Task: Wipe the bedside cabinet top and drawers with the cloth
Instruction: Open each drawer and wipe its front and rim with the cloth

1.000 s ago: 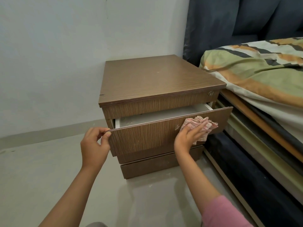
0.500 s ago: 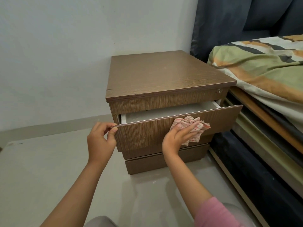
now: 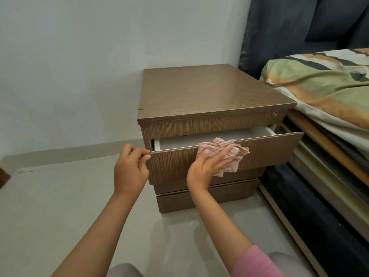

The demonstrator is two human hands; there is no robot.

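Note:
A brown wood-grain bedside cabinet (image 3: 205, 92) stands against the wall beside the bed. Its upper drawer (image 3: 269, 149) is pulled out, showing a white, dusty inside. My left hand (image 3: 129, 170) pinches the top left corner of the drawer front. My right hand (image 3: 207, 166) presses a crumpled pink-and-white striped cloth (image 3: 229, 152) flat against the drawer front, near its top edge and left of the middle. Two lower drawer fronts (image 3: 229, 196) below it are closed.
The bed with a green, orange and white striped cover (image 3: 323, 84) and its wooden side rail (image 3: 327, 148) lie close on the right. A dark padded headboard (image 3: 289, 27) rises behind. A pale wall is behind the cabinet, grey floor (image 3: 60, 196) on the left.
My right hand has slid the cloth leftward along the drawer front, from its right part to near the middle. My left hand keeps its pinch on the corner. The camera has shifted.

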